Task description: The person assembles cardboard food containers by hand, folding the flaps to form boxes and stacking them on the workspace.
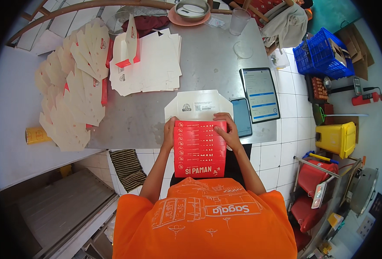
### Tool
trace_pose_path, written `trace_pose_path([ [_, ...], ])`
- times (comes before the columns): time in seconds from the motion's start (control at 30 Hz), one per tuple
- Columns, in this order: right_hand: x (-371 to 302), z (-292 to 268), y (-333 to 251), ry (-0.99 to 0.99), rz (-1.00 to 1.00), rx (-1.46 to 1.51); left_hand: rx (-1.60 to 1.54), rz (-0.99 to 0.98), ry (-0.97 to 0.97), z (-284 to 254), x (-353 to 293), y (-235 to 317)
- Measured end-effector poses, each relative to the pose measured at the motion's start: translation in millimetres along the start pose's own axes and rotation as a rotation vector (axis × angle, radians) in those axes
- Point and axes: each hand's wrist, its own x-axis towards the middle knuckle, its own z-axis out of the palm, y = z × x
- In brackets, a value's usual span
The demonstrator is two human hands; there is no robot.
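In front of my body is a stack of red cardboard food boxes [199,149], overlapped in steps with their red front panels facing up. A white flap with dark print [199,105] extends from the stack's far end over the table edge. My left hand [169,133] is closed on the stack's left side, its fingers partly hidden. My right hand [228,131] grips the upper right corner, thumb lying across the red panels and fingers by the white flap. Beyond it lie flat white box blanks [156,64], with one part-folded box [127,47] standing on them.
Folded boxes [76,82] form a large pile on the left. Right of my hands lie a phone [242,117] and a tablet [260,95] on the metal table [208,56]. A glass [239,21] and a metal bowl [191,9] stand at the far edge.
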Motion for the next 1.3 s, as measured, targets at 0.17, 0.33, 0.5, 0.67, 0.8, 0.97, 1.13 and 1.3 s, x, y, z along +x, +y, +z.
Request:
trace_pose_path([
  [0.17, -2, -4, -8, -0.069, 0.071, 0.022, -0.003, 0.008, 0.063, -12, 11, -8],
  [0.33, -7, -2, -31, 0.061, 0.250, -0.120, 0.462, 0.480, 0.563, -67, 86, 59],
  [0.5, -8, 1, -27, 0.012, 0.243, -0.074, 1.097, 0.564, 0.652, -148, 184, 118],
  [0.67, -8, 3, -39, 0.088, 0.175, -0.287, 1.559, 0.269, 0.624, -148, 213, 133],
  [0.8, -3, 9, -72, 0.115, -0.206, -0.732, 1.635, 0.526, 0.462, -95, 184, 169],
  [0.97, 26, 59, -112, 0.025, -0.502, -0.385, 1.736, 0.325, -0.253, 12, 111, 213],
  [1.13, 80, 72, -119, 0.106, -0.385, -0.019, 1.378, 0.411, -0.414, 44, 91, 204],
  [1.3, 83, 33, -90, 0.047, -0.145, -0.169, 0.549, 0.571, 0.110, -13, 77, 216],
])
